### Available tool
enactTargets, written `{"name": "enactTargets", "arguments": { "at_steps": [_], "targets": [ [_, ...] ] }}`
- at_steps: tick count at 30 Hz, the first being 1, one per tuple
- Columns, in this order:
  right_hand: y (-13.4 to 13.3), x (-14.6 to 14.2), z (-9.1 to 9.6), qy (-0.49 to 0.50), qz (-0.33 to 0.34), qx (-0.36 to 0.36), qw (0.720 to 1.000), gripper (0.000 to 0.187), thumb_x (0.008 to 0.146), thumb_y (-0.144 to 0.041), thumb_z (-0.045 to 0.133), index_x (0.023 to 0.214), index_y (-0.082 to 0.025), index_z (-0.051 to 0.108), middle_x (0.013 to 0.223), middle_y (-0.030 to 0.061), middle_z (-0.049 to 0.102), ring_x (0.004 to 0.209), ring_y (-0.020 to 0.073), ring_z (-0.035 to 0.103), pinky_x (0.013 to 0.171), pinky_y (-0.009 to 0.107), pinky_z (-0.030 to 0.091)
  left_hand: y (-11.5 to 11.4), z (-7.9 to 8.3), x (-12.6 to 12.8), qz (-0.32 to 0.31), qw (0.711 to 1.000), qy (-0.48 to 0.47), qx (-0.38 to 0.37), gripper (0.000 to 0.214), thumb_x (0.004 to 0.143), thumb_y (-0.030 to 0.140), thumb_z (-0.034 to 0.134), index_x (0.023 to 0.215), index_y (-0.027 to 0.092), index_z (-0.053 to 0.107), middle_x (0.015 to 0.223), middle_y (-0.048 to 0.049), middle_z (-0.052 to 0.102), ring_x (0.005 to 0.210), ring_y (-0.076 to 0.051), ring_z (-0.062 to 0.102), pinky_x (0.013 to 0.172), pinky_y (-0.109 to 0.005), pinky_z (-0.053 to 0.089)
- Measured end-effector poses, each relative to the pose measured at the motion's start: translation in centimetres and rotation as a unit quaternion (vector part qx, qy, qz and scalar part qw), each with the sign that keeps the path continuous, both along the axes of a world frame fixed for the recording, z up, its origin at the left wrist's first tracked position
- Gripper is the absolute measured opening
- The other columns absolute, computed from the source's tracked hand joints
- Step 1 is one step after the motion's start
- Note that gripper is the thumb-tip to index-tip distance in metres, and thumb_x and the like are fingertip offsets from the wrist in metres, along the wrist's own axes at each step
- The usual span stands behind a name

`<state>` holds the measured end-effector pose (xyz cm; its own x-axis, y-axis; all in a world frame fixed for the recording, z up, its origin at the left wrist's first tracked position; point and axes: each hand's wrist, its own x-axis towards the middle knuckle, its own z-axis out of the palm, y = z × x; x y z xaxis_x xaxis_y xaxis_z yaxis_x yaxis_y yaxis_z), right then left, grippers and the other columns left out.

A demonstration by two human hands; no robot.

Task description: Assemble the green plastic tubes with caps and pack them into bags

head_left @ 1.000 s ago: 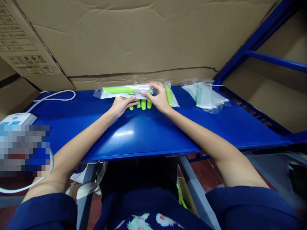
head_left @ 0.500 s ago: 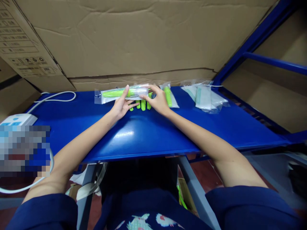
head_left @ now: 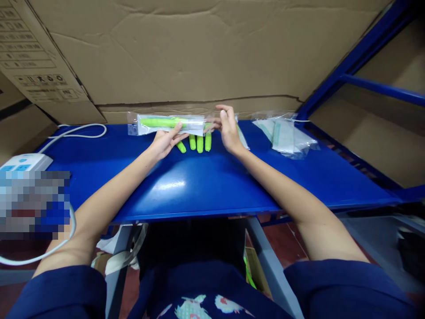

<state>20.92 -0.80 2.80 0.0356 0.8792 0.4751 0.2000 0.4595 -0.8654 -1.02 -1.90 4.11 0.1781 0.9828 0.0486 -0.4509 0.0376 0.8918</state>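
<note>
My left hand [head_left: 166, 141] grips a clear plastic bag [head_left: 201, 125] from below, thumb on its front. Inside the bag lies a long bright-green stick-shaped item [head_left: 159, 122] with a clear right end; its exact kind is not plain. At the bag's right end is my right hand [head_left: 229, 130], its fingers apart and partly blurred. I cannot tell whether its lower fingers touch the bag. Below the bag, several green finger-shaped pieces [head_left: 199, 144] stick out on the blue table, their upper parts hidden. Another clear package [head_left: 244, 138] is mostly covered by the right hand.
Flat clear packets with pale contents [head_left: 283, 135] lie on the right of the blue table [head_left: 206, 186]. A white power strip [head_left: 28, 163] and a cable [head_left: 83, 133] are at left. Cardboard [head_left: 199, 57] rises behind; a blue metal frame [head_left: 381, 88] stands at right.
My right hand has come off the bag's clear end and shifted slightly right, its fingers spreading. The bag in my left hand has turned a little and lies more level.
</note>
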Motion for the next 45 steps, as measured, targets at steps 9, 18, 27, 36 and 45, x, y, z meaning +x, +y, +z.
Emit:
{"name": "enactTargets", "arguments": {
  "at_steps": [9,18,27,36,45],
  "targets": [
    [-0.4,2.3,2.4,-0.045,0.143,-0.019,0.989,0.071,0.063,-0.074,0.085,0.115,-0.027,0.071,0.121,0.0092,0.075,0.105,0.0276,0.073,0.091,0.046,0.062,0.9,0.3,-1.3,-0.031,0.999,0.02,-0.012,0.005,0.091,0.013,0.074,0.093,0.012,0.069,0.111,-0.0104,0.077,0.134,-0.028,0.064,0.118,-0.044,0.052],
    [-0.8,2.2,2.6,0.008,0.208,-0.037,0.977,0.054,0.059,-0.067,0.092,0.076,-0.022,0.069,0.121,0.0089,0.076,0.116,0.0258,0.07,0.106,0.043,0.054,0.6,0.5,-1.3,-0.064,0.996,0.057,-0.015,0.006,0.096,0.008,0.065,0.095,0.008,0.07,0.111,-0.0105,0.077,0.125,-0.025,0.071,0.115,-0.039,0.054],
    [-0.9,2.1,2.4,0.058,0.297,-0.076,0.95,0.052,0.058,-0.058,0.096,0.068,-0.019,0.063,0.143,0.0094,0.065,0.127,0.0262,0.063,0.107,0.041,0.05,0.1,0.9,-1.4,-0.104,0.989,0.098,0.033,0.011,0.095,0.015,0.069,0.105,0.011,0.068,0.113,-0.0101,0.078,0.128,-0.027,0.068,0.116,-0.048,0.052],
    [-1.3,1.5,2.6,0.049,0.255,-0.011,0.966,0.051,0.064,-0.062,0.093,0.072,-0.022,0.062,0.106,0.0035,0.075,0.102,0.0199,0.068,0.101,0.038,0.052,0.5,0.3,-1.4,-0.125,0.988,0.085,0.032,0.014,0.097,0.021,0.068,0.103,0.009,0.068,0.113,-0.0148,0.078,0.126,-0.028,0.07,0.117,-0.049,0.05],
    [-1.6,1.4,3.4,-0.022,0.231,0.01,0.973,0.051,0.07,-0.067,0.087,0.079,-0.022,0.064,0.085,0.0023,0.072,0.085,0.0162,0.067,0.088,0.033,0.054,0.1,-0.1,-0.6,-0.103,0.993,0.052,-0.013,0.018,0.094,0.026,0.07,0.103,0.011,0.067,0.102,-0.0148,0.08,0.116,-0.03,0.075,0.112,-0.053,0.055]
  ]
}}
